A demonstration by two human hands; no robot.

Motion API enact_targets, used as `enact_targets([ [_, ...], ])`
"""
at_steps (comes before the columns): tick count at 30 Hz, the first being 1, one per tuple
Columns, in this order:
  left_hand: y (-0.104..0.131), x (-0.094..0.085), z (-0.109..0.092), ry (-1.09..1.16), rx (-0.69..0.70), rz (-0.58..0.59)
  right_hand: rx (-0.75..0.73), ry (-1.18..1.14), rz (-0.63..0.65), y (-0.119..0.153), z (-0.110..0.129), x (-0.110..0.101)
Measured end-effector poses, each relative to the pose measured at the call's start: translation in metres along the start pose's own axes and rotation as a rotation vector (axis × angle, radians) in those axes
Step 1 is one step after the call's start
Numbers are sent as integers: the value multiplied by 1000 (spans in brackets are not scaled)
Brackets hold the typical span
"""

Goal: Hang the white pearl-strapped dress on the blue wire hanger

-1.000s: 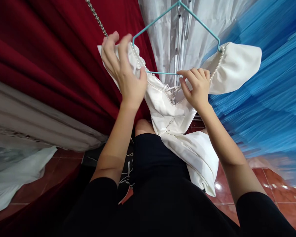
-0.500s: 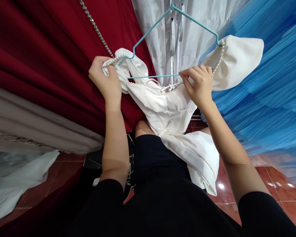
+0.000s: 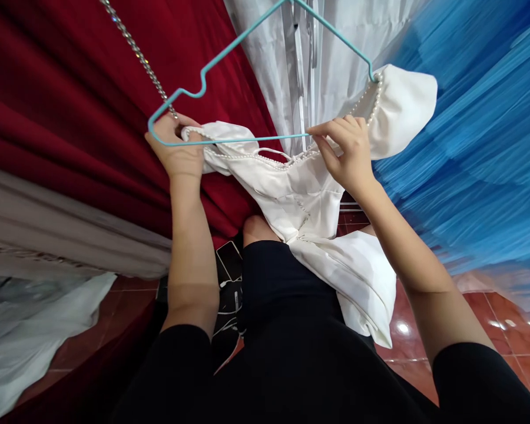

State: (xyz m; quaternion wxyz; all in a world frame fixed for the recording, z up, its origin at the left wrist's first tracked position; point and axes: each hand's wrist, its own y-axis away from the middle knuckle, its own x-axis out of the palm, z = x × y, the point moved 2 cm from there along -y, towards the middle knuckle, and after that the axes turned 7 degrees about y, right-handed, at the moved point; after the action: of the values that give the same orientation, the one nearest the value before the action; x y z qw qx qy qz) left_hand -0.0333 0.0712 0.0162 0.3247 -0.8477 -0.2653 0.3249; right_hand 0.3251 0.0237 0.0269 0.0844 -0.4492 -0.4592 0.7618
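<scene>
A white dress [image 3: 320, 206] with pearl-trimmed neckline and puffed sleeves hangs down before me, its skirt lying across my lap. My left hand [image 3: 176, 147] is closed on the pearl edge of its left-side sleeve [image 3: 232, 132]. A light-blue wire hanger [image 3: 256, 139] is tilted, its left end out of the sleeve and crossing in front of my left hand and wrist. My right hand [image 3: 347, 150] pinches the hanger's bottom bar between thumb and fingers. The hanger's other end still sits within the right-side sleeve [image 3: 406, 112].
Red fabric [image 3: 70, 88] with a rhinestone strap [image 3: 136, 53] hangs at left, white garments [image 3: 265, 70] straight ahead, blue tulle [image 3: 468, 147] at right. A phone [image 3: 229, 261] and white cables lie beside my leg, above a red tiled floor [image 3: 525, 341].
The hanger's left end has come out of the left-side sleeve and swung left, towards me. My left hand has shifted left and slightly down with the sleeve. My right hand keeps its pinch.
</scene>
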Motion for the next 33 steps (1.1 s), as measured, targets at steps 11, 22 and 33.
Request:
enact_targets([
  [11, 98, 37, -110, 186, 471, -28, 56, 26, 80, 1, 8, 15],
  [22, 77, 73, -149, 42, 252, 363, 101, 212, -253, 8, -7, -31],
  [33, 67, 55, -142, 10, 258, 362, 297, 178, -286, -37, -116, -25],
])
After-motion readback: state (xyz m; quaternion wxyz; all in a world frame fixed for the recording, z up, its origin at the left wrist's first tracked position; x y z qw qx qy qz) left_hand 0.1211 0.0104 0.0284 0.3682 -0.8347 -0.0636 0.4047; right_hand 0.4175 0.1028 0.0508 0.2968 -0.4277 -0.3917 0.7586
